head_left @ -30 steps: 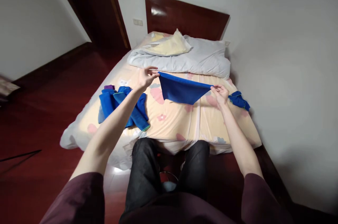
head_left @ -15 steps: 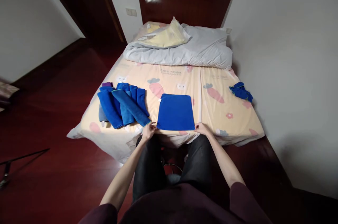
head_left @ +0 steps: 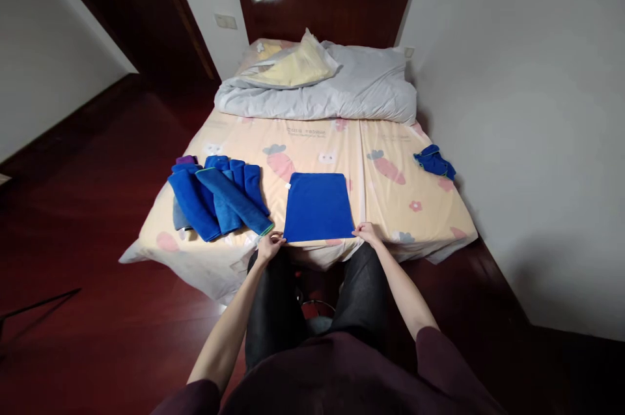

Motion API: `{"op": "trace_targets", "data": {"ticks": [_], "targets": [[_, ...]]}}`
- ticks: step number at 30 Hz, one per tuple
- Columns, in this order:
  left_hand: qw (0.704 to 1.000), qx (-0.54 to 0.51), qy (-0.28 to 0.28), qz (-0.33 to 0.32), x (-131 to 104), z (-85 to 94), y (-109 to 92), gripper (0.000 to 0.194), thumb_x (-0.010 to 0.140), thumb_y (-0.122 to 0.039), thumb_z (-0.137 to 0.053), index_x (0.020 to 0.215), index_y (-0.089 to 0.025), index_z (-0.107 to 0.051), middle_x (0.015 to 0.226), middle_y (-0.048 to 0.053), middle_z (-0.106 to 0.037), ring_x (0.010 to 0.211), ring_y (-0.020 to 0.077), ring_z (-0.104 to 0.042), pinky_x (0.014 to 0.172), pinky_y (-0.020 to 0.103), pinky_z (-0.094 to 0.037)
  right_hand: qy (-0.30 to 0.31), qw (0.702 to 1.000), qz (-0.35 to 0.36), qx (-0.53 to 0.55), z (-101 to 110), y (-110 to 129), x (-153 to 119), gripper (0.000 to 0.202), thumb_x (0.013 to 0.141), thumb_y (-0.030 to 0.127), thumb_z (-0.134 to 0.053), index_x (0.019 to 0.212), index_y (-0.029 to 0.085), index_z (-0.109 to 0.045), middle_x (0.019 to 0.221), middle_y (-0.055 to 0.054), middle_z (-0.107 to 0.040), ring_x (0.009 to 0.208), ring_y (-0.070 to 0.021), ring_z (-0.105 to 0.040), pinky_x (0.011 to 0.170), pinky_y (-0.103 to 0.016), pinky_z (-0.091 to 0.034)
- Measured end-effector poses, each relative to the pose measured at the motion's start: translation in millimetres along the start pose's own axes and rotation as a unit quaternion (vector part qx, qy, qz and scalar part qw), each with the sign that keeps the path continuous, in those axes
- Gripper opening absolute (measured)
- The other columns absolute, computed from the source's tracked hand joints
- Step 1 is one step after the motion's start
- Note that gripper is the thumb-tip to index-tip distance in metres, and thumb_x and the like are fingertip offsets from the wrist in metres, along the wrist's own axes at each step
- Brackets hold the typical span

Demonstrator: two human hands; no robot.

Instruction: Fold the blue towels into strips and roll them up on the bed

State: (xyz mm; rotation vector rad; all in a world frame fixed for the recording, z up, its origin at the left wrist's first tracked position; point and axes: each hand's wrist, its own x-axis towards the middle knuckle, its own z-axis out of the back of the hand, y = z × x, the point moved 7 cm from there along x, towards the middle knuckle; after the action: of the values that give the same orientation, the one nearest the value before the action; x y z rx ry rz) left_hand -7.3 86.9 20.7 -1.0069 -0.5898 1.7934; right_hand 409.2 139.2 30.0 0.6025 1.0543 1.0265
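Note:
A blue cloth [head_left: 319, 208] lies flat and smooth near the bed's front edge, with a small white tag on its left side. Its near left corner is pinched by my left hand [head_left: 270, 245]. My right hand [head_left: 367, 232] grips the near right corner between thumb and fingers. Left of the cloth lies a pile of rolled or folded blue cloths [head_left: 195, 203]. On top of that pile, one lighter blue roll [head_left: 234, 201] slants down toward my left hand.
A crumpled blue cloth [head_left: 434, 162] sits at the bed's right edge. Across the far end of the bed [head_left: 390, 206] lie a grey quilt [head_left: 312, 99] and a pale yellow fabric [head_left: 297, 66]. The headboard [head_left: 322, 1] stands behind.
The whole view has shifted slightly, so the bed appears further left. Both hands remain at the same corners of the flat cloth, which looks unchanged.

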Motion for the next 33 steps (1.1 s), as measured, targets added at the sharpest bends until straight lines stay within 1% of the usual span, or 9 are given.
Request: {"op": "trace_targets", "data": {"ticks": [4,6,10,13,15,19,27,30,33], "targets": [[1.000,0.000,0.008,0.004,-6.0,3.6,11.1,0.027,0.079,-0.032,-0.075,0.102,-0.019,-0.069,0.092,0.007,-0.082,0.099,0.0266,-0.078,0.090,0.032,-0.057,0.012,1.000,-0.021,-0.004,0.3,-10.1,-8.6,0.048,0.051,0.037,-0.095,0.051,0.020,-0.050,0.046,0.008,-0.045,0.050,-0.0078,-0.041,0.051,-0.021,-0.032],[1.000,-0.001,0.014,0.014,-8.8,5.6,16.0,0.027,0.076,-0.035,-0.079,0.095,-0.019,-0.069,0.088,0.006,-0.081,0.096,0.0263,-0.078,0.084,0.030,-0.058,0.022,0.999,-0.032,-0.003,-1.0,-14.3,-12.3,0.048,0.051,0.037,-0.095,0.053,0.020,-0.049,0.046,0.008,-0.046,0.048,-0.0077,-0.040,0.049,-0.021,-0.029],[0.998,-0.036,0.033,0.051,-8.3,0.3,21.8,0.044,0.068,-0.046,-0.088,0.095,-0.017,-0.069,0.082,0.004,-0.078,0.071,0.0203,-0.073,0.060,0.025,-0.051,0.032,0.998,-0.046,0.007,-2.3,-15.5,-13.5,0.050,0.052,0.041,-0.094,0.058,0.021,-0.049,0.048,0.008,-0.047,0.046,-0.0069,-0.037,0.046,-0.021,-0.026],[0.995,-0.058,0.036,0.077,4.2,-7.4,18.3,0.049,0.071,-0.049,-0.087,0.102,-0.016,-0.067,0.078,0.002,-0.074,0.054,0.0144,-0.063,0.050,0.023,-0.042,0.026,0.998,-0.049,0.011,-2.3,-9.9,-5.1,0.052,0.055,0.047,-0.092,0.061,0.022,-0.048,0.049,0.010,-0.042,0.046,-0.0059,-0.033,0.045,-0.020,-0.024],[0.994,-0.059,0.023,0.085,18.8,-9.2,11.7,0.044,0.076,-0.047,-0.084,0.103,-0.017,-0.067,0.079,0.002,-0.075,0.056,0.0140,-0.064,0.051,0.022,-0.042,0.022,0.998,-0.052,0.009,-2.7,-5.3,4.9,0.053,0.055,0.050,-0.091,0.062,0.022,-0.046,0.049,0.011,-0.039,0.045,-0.0057,-0.032,0.045,-0.020,-0.023],[0.996,-0.041,-0.013,0.084,53.4,-4.7,-6.1,0.036,0.081,-0.041,-0.081,0.106,-0.019,-0.069,0.095,0.006,-0.079,0.073,0.0162,-0.072,0.059,0.021,-0.048,0.018,0.998,-0.053,0.003,-3.9,4.8,31.0,0.055,0.055,0.052,-0.091,0.063,0.022,-0.045,0.050,0.011,-0.040,0.046,-0.0056,-0.033,0.046,-0.019,-0.024],[0.991,-0.117,-0.022,0.065,130.5,-0.9,-43.9,0.043,0.081,-0.039,-0.078,0.115,-0.017,-0.064,0.090,0.006,-0.078,0.050,0.0107,-0.058,0.054,0.023,-0.048,-0.010,0.997,-0.034,0.070,-3.1,39.7,99.1,0.054,0.050,0.043,-0.093,0.060,0.023,-0.044,0.048,0.012,-0.037,0.047,-0.0055,-0.032,0.047,-0.020,-0.024],[0.993,-0.103,-0.028,0.047,167.5,0.7,-55.8,0.041,0.082,-0.039,-0.076,0.114,-0.017,-0.065,0.096,0.008,-0.079,0.058,0.0139,-0.065,0.059,0.024,-0.052,-0.020,0.995,-0.016,0.097,-7.3,55.2,131.0,0.055,0.046,0.045,-0.096,0.062,0.022,-0.049,0.049,0.010,-0.043,0.047,-0.0062,-0.035,0.046,-0.021,-0.026],[0.997,-0.047,-0.059,-0.019,202.3,4.8,-70.1,0.037,0.084,-0.038,-0.072,0.114,-0.017,-0.068,0.098,0.010,-0.080,0.081,0.0208,-0.074,0.075,0.028,-0.056,-0.037,0.993,0.013,0.114,-14.6,69.8,164.6,0.056,0.044,0.049,-0.097,0.067,0.021,-0.054,0.059,0.003,-0.060,0.052,-0.0091,-0.046,0.045,-0.021,-0.032]]}}
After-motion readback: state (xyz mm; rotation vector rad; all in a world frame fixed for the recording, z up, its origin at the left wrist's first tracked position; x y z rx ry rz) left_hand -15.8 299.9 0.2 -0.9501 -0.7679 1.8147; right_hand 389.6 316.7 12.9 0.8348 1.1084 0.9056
